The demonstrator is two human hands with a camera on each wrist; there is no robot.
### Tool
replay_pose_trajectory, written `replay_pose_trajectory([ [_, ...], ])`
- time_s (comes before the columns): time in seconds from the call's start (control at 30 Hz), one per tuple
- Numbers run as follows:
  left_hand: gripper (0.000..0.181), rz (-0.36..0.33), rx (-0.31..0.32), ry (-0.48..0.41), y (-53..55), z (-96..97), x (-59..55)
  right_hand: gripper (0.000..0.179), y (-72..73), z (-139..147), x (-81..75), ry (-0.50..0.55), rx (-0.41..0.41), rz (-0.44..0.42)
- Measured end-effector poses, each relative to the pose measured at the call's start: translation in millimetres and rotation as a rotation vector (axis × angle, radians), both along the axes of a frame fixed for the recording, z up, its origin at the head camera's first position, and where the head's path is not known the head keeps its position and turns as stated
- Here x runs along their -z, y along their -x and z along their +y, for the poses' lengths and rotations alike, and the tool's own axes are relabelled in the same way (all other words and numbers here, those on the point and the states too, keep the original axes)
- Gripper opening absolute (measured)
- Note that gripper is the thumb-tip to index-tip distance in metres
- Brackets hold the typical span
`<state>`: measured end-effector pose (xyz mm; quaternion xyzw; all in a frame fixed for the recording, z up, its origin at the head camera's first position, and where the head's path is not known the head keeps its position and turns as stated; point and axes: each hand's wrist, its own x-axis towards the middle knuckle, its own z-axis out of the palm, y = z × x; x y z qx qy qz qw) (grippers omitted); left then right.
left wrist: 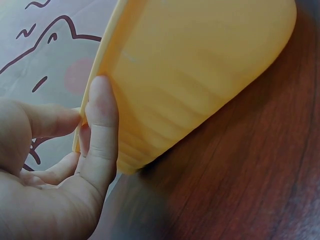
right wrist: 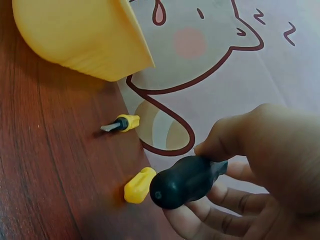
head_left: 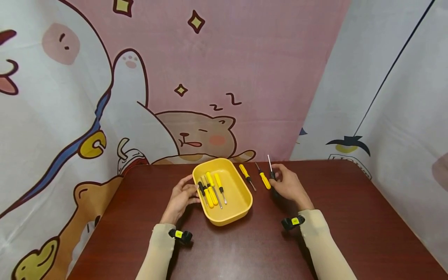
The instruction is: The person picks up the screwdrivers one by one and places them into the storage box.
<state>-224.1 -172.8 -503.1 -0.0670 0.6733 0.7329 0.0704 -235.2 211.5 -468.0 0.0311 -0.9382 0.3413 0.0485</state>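
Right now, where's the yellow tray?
In the head view, the tray is between the left hand, gripping its left rim, and a screwdriver at right.

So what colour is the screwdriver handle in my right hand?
The handle is black, clearest in the right wrist view.

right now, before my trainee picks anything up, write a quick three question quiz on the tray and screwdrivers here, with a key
1. True or false: the left hand holds the yellow tray by its rim.

2. Fill in the missing word: the right hand holds a screwdriver with a ____ handle.

3. Of the two yellow-handled screwdrivers lying on the table outside the tray, which has its blade pointing toward the cartoon-printed backdrop?
a) the one nearer the tray
b) the one nearer the right hand
c) neither

Key: 1. True. 2. Black. 3. b.
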Motion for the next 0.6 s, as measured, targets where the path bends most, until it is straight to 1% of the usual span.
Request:
replay_pose_trajectory([
  [0.3, 0.056, -0.004, 0.005, -0.016, 1.4, -0.5, -0.1, 0.056, -1.7, -3, -3.1, 0.063, -0.023, 0.018],
  [0.6, 0.057, -0.01, 0.005, -0.006, 0.9, -1.0, 0.2, 0.055, -4.2, -11, -8.8, 0.119, -0.057, 0.03],
])
